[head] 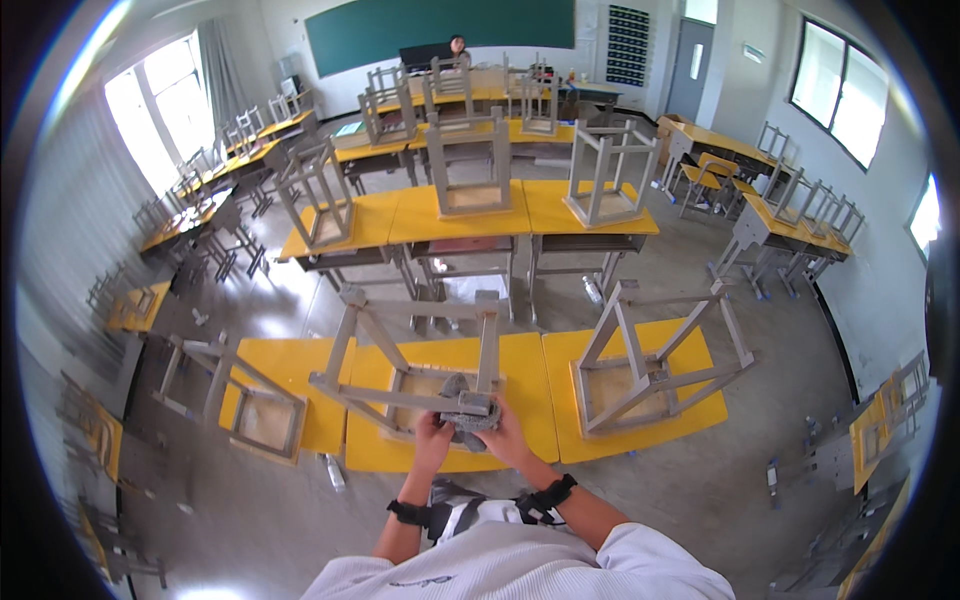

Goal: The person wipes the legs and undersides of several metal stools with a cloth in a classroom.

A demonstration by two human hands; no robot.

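Both hands are together at the raised foot of an upturned wooden stool (405, 395), whose seat rests on a yellow desk (525, 375). A grey, fuzzy cloth (489, 418) is wrapped around or bunched against that leg end. My left hand (433, 441) grips the cloth from the left, its fingers partly hidden by it. On the other side, my right hand (511, 437) pinches the cloth's right edge. More upturned stools stand beside this one, on the right desk (641, 379) and on the left (259, 420).
Another desk row (465, 225) bearing upturned stools stands ahead. Plastic bottles lie on the floor, such as one (334, 472) at left, one (592, 290) ahead and another (772, 478) at right. A person (457, 46) is near the green chalkboard (442, 30).
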